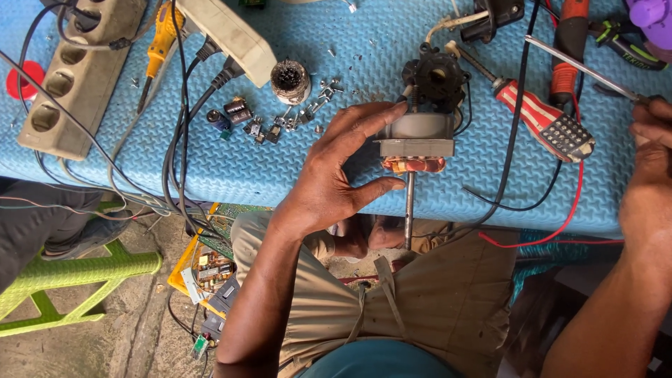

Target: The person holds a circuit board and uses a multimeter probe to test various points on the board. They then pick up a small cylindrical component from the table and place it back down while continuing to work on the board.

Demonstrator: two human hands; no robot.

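Observation:
A small electric fan motor (418, 129) lies on the blue foam mat (280, 161), its steel shaft (409, 210) pointing over the mat's near edge toward me. My left hand (336, 171) cups the motor from the left, thumb at the shaft base and fingers at the grey housing. My right hand (647, 168) is at the right edge, gripping a long metal tool shaft (581, 68) that runs up and to the left. A red-and-white striped screwdriver (539, 115) lies just right of the motor.
Small screws and electronic parts (280, 122) are scattered left of the motor. A beige power strip (77, 70) with black cables sits far left. Pliers (623, 42) and an orange-handled tool (568, 49) lie top right. A circuit board (210, 269) and a green stool (77, 280) are on the floor.

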